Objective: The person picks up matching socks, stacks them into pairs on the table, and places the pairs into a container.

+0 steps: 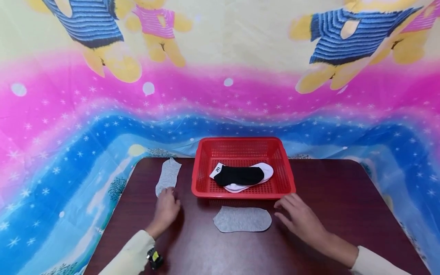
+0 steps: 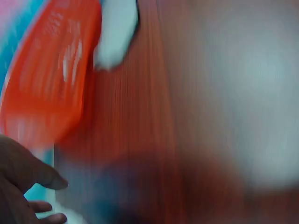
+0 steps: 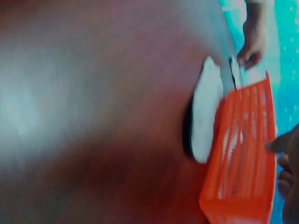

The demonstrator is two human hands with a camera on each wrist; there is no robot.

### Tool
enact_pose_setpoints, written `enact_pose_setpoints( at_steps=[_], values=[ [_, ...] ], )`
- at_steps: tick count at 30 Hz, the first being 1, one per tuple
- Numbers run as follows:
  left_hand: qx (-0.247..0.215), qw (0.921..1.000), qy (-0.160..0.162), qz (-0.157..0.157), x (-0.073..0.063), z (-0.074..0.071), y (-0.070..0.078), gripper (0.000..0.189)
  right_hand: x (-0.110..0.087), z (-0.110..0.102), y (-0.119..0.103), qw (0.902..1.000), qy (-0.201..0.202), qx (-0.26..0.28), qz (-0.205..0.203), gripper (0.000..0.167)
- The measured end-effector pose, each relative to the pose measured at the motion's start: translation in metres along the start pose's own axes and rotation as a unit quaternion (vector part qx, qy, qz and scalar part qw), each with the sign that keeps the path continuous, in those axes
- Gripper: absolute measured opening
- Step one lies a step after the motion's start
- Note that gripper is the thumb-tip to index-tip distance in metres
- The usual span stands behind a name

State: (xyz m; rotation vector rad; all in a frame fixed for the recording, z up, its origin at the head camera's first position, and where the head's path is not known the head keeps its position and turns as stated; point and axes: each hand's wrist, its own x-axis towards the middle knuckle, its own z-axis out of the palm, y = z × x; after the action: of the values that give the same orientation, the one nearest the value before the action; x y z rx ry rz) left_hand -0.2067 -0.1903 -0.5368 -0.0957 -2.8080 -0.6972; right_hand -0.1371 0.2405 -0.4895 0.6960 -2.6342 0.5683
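Observation:
A light grey ankle sock (image 1: 169, 173) lies at the left of the table, and my left hand (image 1: 166, 208) is at its near end with the fingertips overlapping it. The left wrist view shows that hand's thumb and fingers (image 2: 49, 177) apart. A second grey sock (image 1: 242, 219) lies flat in front of the red plastic basket (image 1: 196, 191). My right hand (image 1: 304, 221) is beside the basket's near right corner, fingers loosely bent and holding nothing. Inside the basket lie a black sock with a white cuff (image 1: 240, 175) and white sock fabric (image 1: 267, 170) under it.
The dark brown table (image 1: 330, 191) has rounded far corners. Behind it hangs a printed cloth (image 1: 233, 99) with bears and snowflakes, which also runs along both sides. A small black device with a yellow patch (image 1: 154, 258) is at the left wrist.

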Motion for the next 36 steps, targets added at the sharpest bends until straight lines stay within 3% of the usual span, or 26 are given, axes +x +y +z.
enact_pose_setpoints(
  at_steps=[3, 7, 9, 12, 16, 20, 27, 34, 36],
  values=[
    [0.035, 0.9991, -0.002, 0.025, 0.012, -0.01, -0.028, 0.043, 0.007, -0.007, 0.019, 0.9994, -0.001, -0.02, -0.029, 0.036],
    [0.04, 0.9972, -0.052, 0.038, 0.018, -0.015, -0.051, 0.039, 0.007, -0.012, 0.043, 0.997, -0.017, -0.042, -0.062, 0.057],
    [0.039, 0.9965, -0.059, 0.045, 0.017, -0.014, -0.058, 0.036, 0.007, -0.013, 0.051, 0.995, -0.022, -0.047, -0.085, 0.062],
    [0.041, 0.9952, -0.054, 0.07, 0.016, -0.01, -0.066, 0.029, 0.006, -0.014, 0.057, 0.9906, -0.014, -0.049, -0.127, 0.057],
    [0.058, 0.9909, -0.026, 0.118, 0.017, -0.005, -0.073, 0.022, 0.006, -0.017, 0.061, 0.9853, -0.013, -0.072, -0.155, 0.067],
    [0.078, 0.986, -0.01, 0.147, 0.02, -0.002, -0.078, 0.016, 0.007, -0.019, 0.063, 0.9833, -0.019, -0.082, -0.161, 0.071],
    [0.11, 0.9805, -0.02, 0.161, 0.019, 0.0, -0.08, 0.015, 0.007, -0.017, 0.062, 0.987, -0.032, -0.069, -0.141, 0.072],
    [0.114, 0.9722, -0.019, 0.204, 0.01, 0.001, -0.063, 0.023, 0.009, -0.017, 0.06, 0.9895, -0.035, -0.067, -0.123, 0.071],
    [0.107, 0.971, -0.014, 0.213, 0.006, 0.002, -0.056, 0.024, 0.009, -0.018, 0.06, 0.9901, -0.039, -0.066, -0.118, 0.057]
  ],
)
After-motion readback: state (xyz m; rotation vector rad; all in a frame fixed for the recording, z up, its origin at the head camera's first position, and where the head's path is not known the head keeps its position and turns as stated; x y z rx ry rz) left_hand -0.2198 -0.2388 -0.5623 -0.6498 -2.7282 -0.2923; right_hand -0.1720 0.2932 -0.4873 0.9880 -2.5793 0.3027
